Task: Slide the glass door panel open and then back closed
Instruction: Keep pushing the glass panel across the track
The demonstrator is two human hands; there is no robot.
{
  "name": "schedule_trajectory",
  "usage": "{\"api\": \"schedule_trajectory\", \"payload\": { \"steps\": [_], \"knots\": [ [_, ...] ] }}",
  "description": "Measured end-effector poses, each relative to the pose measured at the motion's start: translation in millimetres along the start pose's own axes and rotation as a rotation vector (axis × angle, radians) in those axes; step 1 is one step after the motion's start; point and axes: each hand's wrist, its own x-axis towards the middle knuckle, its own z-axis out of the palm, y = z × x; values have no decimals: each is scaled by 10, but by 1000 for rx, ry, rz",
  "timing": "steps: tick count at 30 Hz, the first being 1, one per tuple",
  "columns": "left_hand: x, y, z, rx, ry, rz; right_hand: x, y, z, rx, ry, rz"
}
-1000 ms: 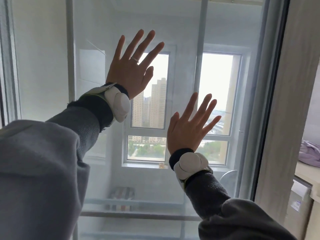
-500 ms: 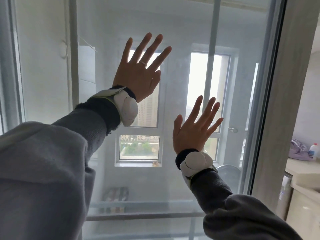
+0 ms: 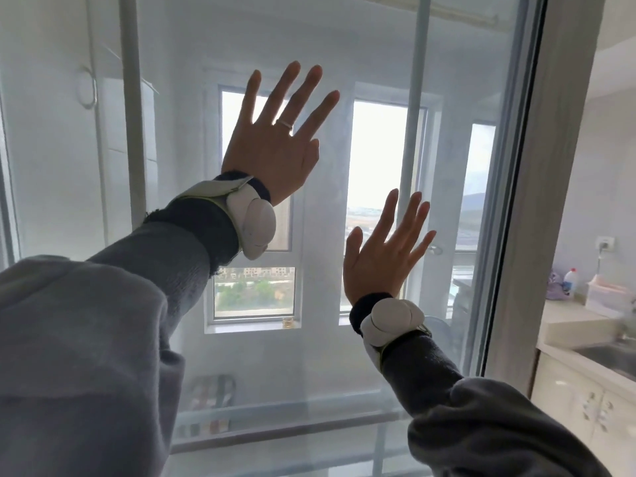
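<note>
Head view: left hand (image 3: 272, 156), right hand (image 3: 380, 261), both spread, seemingly flat on glass door panel (image 3: 344, 46); push evenly sideways.

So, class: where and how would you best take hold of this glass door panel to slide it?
No handle shows on the glass panel within reach, so hold by friction: both palms flat on the bare pane, from the room side, fingers spread. The left hand sits high, the right hand lower, near the panel's right frame edge. Pushing sideways there probably works best.
</note>
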Motion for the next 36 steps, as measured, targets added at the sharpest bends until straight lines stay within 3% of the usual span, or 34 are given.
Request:
{"api": "schedule_trajectory", "payload": {
  "steps": [36],
  "knots": [
    [243,447,35,-47,-10,-2,202,493,14,4,48,-8]
  ]
}}
